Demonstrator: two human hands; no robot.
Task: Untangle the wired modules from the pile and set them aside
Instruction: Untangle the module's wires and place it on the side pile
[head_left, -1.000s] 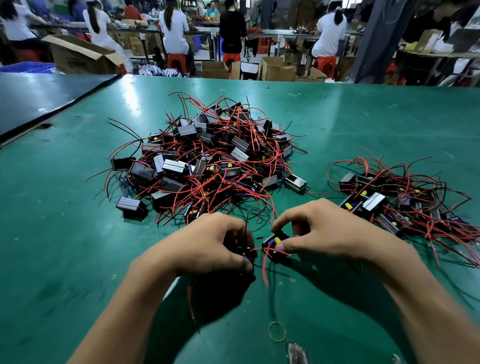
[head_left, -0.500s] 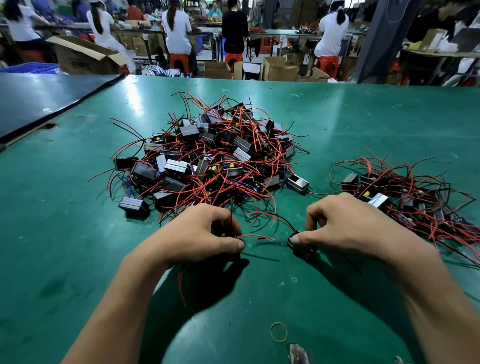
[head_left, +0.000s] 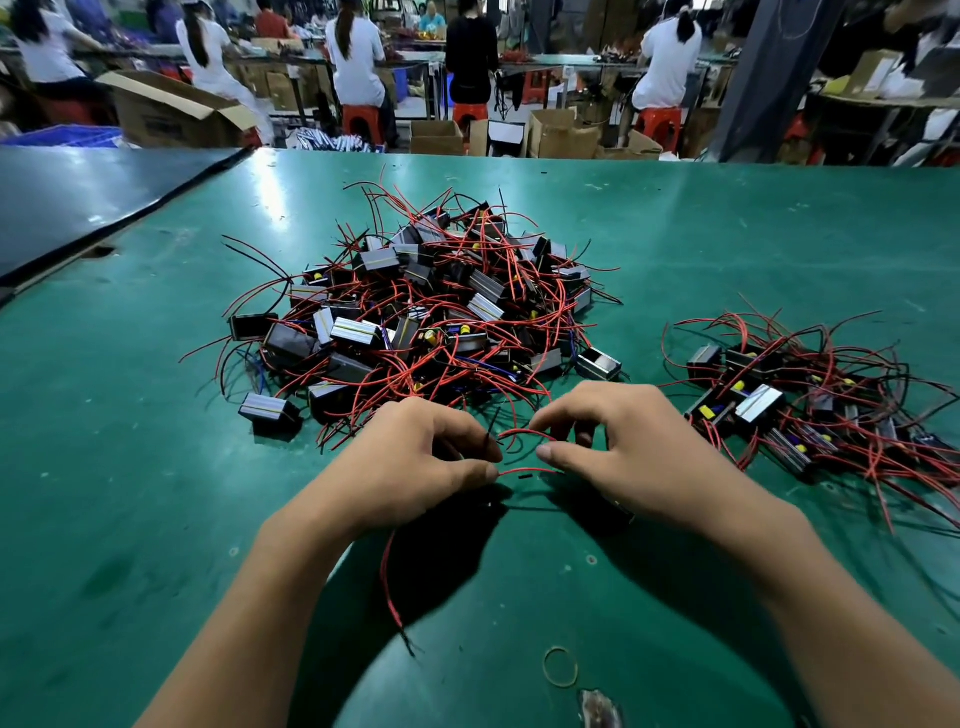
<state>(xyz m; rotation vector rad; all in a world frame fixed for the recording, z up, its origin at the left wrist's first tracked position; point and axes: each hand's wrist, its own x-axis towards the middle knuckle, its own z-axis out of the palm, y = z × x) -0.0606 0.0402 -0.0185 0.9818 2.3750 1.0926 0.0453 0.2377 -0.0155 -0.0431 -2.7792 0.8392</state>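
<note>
Two grips close together low over the green counter (head_left: 156, 493), knuckles up, not touching. In the left grip (head_left: 415, 462), fingers curled, thumb and forefinger pinched on one end of a red wire (head_left: 524, 472). In the right grip (head_left: 623, 457), fingers likewise curled, thumb tip at the wire's other end. Between both, that wire nearly level, with a second red loop (head_left: 524, 431) arched just beyond it. From under the left grip, a loose red strand (head_left: 387, 582) trailing back toward the body. Under the right grip, module or not, impossible to tell. Just beyond both grips, the tangled pile (head_left: 431, 312) of black modules and red leads. Right of the right grip, the smaller set-aside bunch (head_left: 805, 405). Nearer the body than either grip, between the forearms, a rubber band (head_left: 560, 666) flat on the counter.
</note>
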